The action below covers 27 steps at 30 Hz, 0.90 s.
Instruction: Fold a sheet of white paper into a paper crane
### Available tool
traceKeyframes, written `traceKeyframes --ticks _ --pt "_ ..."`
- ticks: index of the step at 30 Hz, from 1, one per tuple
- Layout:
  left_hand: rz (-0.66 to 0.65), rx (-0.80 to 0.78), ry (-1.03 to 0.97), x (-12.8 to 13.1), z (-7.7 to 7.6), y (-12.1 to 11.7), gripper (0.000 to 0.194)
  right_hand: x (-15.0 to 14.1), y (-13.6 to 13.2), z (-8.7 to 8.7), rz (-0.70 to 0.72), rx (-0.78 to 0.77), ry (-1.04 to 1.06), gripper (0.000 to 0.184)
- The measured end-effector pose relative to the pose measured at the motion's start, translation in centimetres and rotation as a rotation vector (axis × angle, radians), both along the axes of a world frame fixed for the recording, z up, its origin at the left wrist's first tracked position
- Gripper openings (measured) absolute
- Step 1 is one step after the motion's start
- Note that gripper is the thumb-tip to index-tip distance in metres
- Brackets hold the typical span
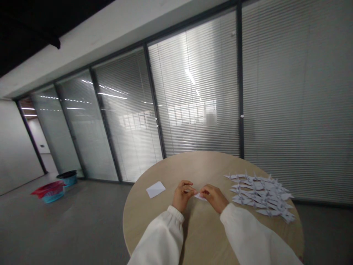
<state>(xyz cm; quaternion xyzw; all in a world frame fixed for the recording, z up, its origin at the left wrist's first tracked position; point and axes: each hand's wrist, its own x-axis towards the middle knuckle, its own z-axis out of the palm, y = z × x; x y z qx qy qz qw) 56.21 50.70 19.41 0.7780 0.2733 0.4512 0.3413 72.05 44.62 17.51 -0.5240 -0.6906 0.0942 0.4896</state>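
Note:
Between my two hands, low over the middle of the table, is a small piece of folded white paper point(200, 197). My left hand point(184, 194) pinches its left end between thumb and fingertips, the other fingers curled above. From the right, my right hand point(213, 196) closes its thumb and fingers on the same paper, hiding part of it. To the right lie many folded white paper cranes point(256, 191), set close together in rows. A flat stack of white paper point(156, 189) rests on the left of the table.
The round wooden table point(154, 224) stands by a glass partition with blinds point(195, 84). On the grey floor to the left are two bins, one with a red liner point(52, 188) and one with a black liner point(66, 174).

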Motion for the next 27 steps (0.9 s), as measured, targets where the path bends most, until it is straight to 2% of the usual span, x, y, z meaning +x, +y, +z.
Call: traceKeyframes --ticks 4,9,14,17,21,24,27 --pt "-0.016 -0.026 0.013 -0.1 0.2 0.0 0.018 0.0 0.1 0.0 0.01 -0.02 0.047 0.011" --pt "-0.07 -0.043 0.021 -0.1 -0.2 0.4 0.022 0.3 0.6 -0.6 0.073 -0.129 0.172 0.014" --pt "-0.16 -0.264 0.021 0.1 -0.7 0.6 0.042 0.7 1.2 -1.5 0.168 -0.205 0.318 0.023" --pt "-0.266 -0.395 -0.051 0.2 -0.8 0.5 0.044 0.8 1.4 -1.7 0.275 -0.277 0.505 0.03" --pt "-0.351 -0.404 -0.137 0.5 -0.8 0.4 0.06 0.6 1.3 -1.5 0.343 -0.369 0.686 0.035" --pt "-0.34 -0.373 -0.145 0.6 -0.9 0.4 0.061 0.5 1.2 -1.3 0.337 -0.385 0.674 0.035" --pt "-0.288 -0.378 -0.146 0.7 -1.2 0.6 0.052 0.2 0.9 -1.2 0.22 -0.291 0.523 0.031"
